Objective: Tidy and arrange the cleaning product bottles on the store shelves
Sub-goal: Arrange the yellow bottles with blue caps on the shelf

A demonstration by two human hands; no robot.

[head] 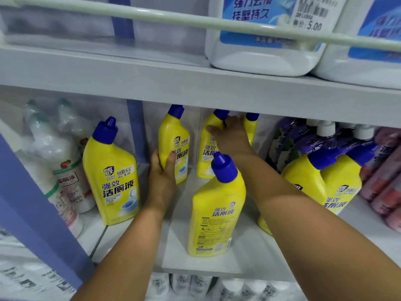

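Hands reach into the middle shelf (217, 253); left hand (161, 177) grips a yellow bottle (173, 135) at 12 o'clock; right hand (231, 135) clasps the neck of a second bottle (205, 153) at 1 o'clock; a third bottle (214, 213) stands nearer, between the forearms.

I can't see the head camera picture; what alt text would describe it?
Two bare arms reach into a store shelf, each hand gripping an upright yellow bottle with a blue cap: the left hand holds one bottle, the right hand another. More yellow bottles stand around; white jugs sit above.
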